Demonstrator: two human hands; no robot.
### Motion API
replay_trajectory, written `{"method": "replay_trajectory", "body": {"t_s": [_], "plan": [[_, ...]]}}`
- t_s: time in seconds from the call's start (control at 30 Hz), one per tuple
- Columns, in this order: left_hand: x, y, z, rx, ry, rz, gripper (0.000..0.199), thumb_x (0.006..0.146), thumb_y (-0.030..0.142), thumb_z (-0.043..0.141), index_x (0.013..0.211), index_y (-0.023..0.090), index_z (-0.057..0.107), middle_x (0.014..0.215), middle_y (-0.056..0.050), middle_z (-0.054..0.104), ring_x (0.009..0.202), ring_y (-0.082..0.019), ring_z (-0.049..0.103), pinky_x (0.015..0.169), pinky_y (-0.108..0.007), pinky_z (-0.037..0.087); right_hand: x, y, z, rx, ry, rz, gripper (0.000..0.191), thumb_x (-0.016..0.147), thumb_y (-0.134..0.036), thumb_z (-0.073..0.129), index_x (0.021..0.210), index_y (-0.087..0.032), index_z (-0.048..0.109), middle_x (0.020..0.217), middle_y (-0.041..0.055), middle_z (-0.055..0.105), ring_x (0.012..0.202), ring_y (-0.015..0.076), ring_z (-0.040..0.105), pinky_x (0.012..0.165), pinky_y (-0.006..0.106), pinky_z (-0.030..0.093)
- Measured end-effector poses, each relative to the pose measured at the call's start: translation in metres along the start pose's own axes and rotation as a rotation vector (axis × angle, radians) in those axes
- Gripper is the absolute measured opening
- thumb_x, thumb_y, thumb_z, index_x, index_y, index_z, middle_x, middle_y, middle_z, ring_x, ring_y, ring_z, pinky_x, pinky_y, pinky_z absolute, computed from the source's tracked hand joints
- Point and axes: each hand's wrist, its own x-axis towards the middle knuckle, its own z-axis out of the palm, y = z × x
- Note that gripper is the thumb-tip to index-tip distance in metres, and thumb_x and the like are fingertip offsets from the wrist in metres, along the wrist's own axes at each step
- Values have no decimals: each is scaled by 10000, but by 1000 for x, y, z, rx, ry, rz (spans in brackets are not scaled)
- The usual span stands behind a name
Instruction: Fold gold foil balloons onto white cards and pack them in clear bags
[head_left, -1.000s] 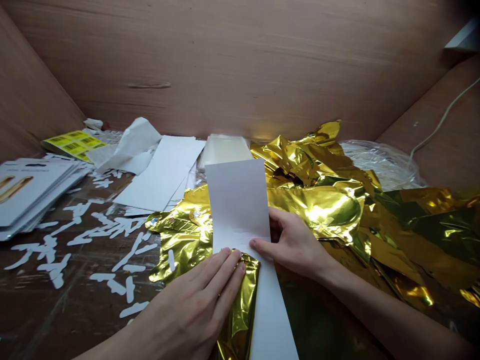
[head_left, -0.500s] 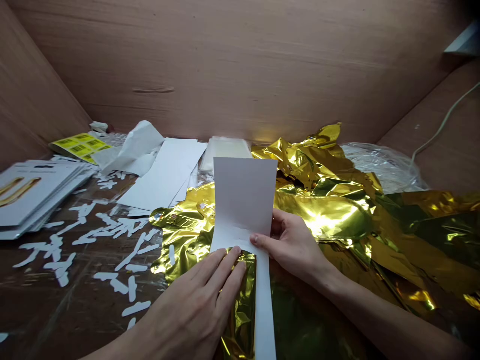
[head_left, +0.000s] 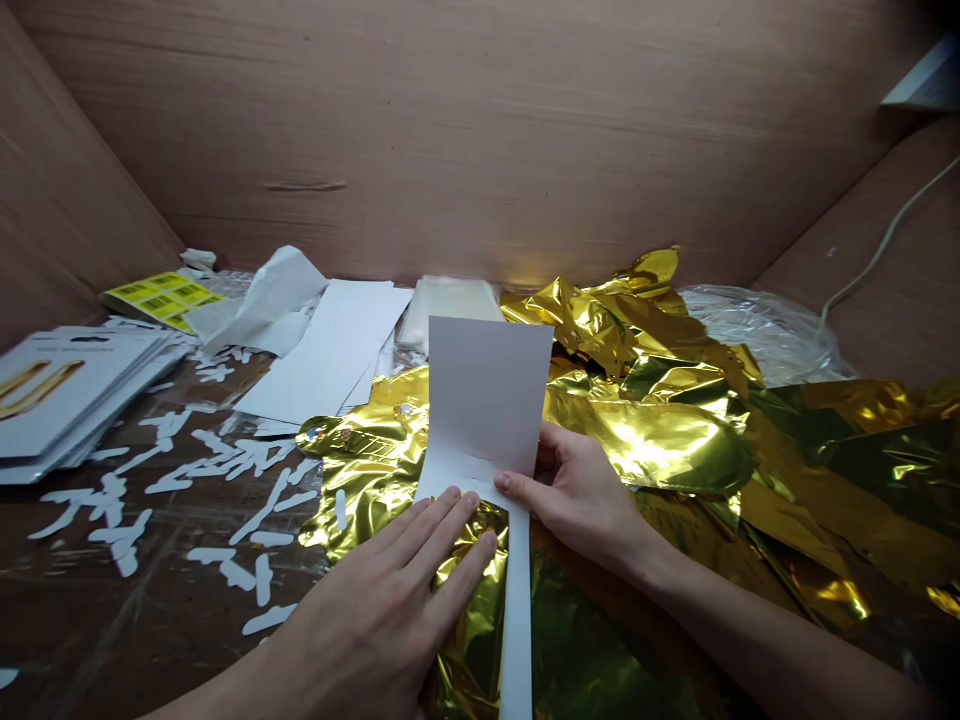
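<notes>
A long white card [head_left: 489, 390] stands bent upward in front of me, its lower part lying flat toward me. Folded gold foil [head_left: 472, 610] rests on that lower part, leaving a white strip showing at its right. My left hand [head_left: 390, 590] lies over the foil with fingers stretched out, their tips by the bend in the card. At the card's right edge, my right hand [head_left: 581, 490] pinches it, thumb in front and the other fingers behind. More gold foil pieces [head_left: 660, 435] spread underneath and to the right.
Printed cards [head_left: 67, 385] are stacked at the left, near yellow labels [head_left: 161, 298]. Blank white cards [head_left: 330, 345] and clear plastic sleeves [head_left: 454, 298] lie at the back. Small white strips [head_left: 217, 455] litter the dark table. Clear plastic [head_left: 765, 325] sits before the wooden back wall [head_left: 480, 140].
The raised card stays up, and its flat lower strip has shifted slightly left and looks narrower. My left hand's fingers have spread a little over the foil. My right hand keeps its pinch.
</notes>
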Motion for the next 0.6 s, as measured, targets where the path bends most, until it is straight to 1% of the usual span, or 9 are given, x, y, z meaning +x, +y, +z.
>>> {"method": "replay_trajectory", "body": {"t_s": [0.1, 0.17, 0.3, 0.4, 0.6], "plan": [[2, -3, 1, -9, 9, 7, 862, 894, 703, 562, 1503, 98, 495, 1587, -223, 423, 1478, -405, 380, 1192, -510, 386, 0, -1, 0, -19, 7, -1, 242, 821, -181, 723, 1059, -162, 681, 934, 57, 746, 855, 225, 726, 770, 381, 615], [3, -4, 3, -27, 10, -9, 915, 878, 745, 546, 1521, 99, 472, 1598, -226, 405, 1478, -406, 379, 1197, -511, 378, 0, -2, 1, -21, 8, 0, 242, 823, -186, 721, 1060, -162, 682, 922, 56, 743, 850, 225, 723, 772, 384, 614], [5, -4, 6, -58, 2, -33, 1004, 840, 779, 564, 1562, 98, 412, 1620, -229, 363, 1495, -413, 344, 1213, -521, 350, 1, -2, 1, -33, 10, -8, 241, 827, -192, 719, 1064, -166, 685, 924, 58, 744, 857, 227, 723, 779, 383, 613], [4, -4, 6, -54, -17, -33, 1015, 851, 799, 522, 1562, 82, 411, 1626, -239, 341, 1502, -420, 327, 1217, -525, 333, 0, -1, 1, -41, 6, -18, 253, 831, -192, 716, 1081, -168, 688, 931, 60, 748, 861, 228, 725, 775, 376, 613], [0, -7, 4, -13, -113, -1, 974, 914, 798, 375, 1605, 113, 332, 1651, -200, 293, 1537, -400, 247, 1254, -551, 198, -1, 0, 0, -66, 0, -30, 266, 843, -192, 710, 1108, -181, 691, 970, 61, 755, 845, 220, 729, 754, 355, 619]]}}
